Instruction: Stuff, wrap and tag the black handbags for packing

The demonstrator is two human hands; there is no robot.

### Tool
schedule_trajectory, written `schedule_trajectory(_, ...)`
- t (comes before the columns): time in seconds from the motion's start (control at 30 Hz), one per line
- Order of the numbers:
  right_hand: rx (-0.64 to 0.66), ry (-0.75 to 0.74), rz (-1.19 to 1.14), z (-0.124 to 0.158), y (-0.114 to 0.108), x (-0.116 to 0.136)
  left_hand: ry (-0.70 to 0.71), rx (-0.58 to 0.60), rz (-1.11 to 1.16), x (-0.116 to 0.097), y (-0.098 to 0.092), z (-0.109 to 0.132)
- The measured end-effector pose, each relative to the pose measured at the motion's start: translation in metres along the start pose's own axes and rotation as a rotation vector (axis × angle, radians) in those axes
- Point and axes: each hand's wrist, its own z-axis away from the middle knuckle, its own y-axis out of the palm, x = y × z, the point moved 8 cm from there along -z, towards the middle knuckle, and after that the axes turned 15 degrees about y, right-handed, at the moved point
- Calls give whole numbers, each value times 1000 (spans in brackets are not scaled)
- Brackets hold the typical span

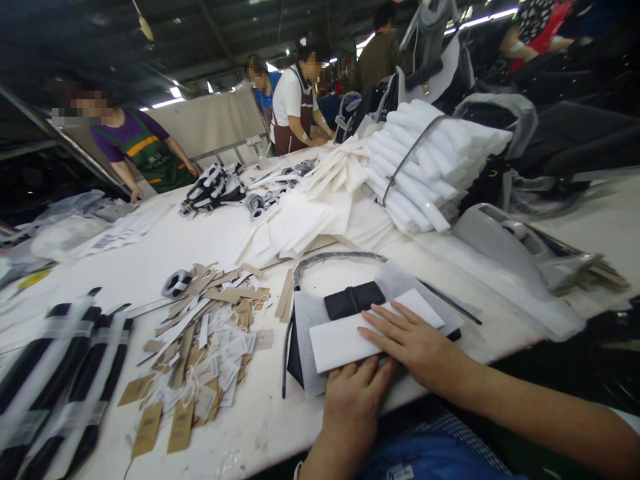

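A black handbag (295, 360) lies on the table in front of me, partly covered by thin white wrapping, its long handle (340, 256) curving out behind it. On top of it rests a flat white foam sheet (335, 343). My right hand (415, 343) lies flat on the sheet with fingers spread. At the sheet's near edge, my left hand (353, 397) is closed, fingers bent against that edge and their tips partly hidden. Just beyond the sheet shows a black strap-like flap (354, 300) on the bag.
Tags and card strips (205, 353) are heaped to the left, beside wrapped black straps (50, 380). Behind the bag are white sheets (310, 213) and a tied foam bundle (425, 160). Clear plastic (515, 287) lies right. Several co-workers stand across the table, one in a green apron (157, 157).
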Motion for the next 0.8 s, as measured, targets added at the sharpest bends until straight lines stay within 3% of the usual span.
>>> schedule_trajectory(0.23, 138, 5, -86, -2, -1, -11, 116, -102, 15, -5, -15, -2)
schedule_trajectory(0.43, 126, 47, -155, -1, 0, -9, 136, -306, 44, -3, -57, -6)
schedule_trajectory(0.53, 130, 94, -209, -2, 2, -11, 99, -284, -20, 0, -68, -26)
schedule_trajectory(0.6, 159, 113, -258, -4, 3, -11, 75, -162, -3, 4, -56, -39)
schedule_trajectory(0.7, 179, 117, -333, -9, -3, -12, 99, 17, -21, 5, -24, -44)
schedule_trajectory(0.8, 123, 122, -459, -9, -23, -15, 145, 63, -102, 6, 1, -34)
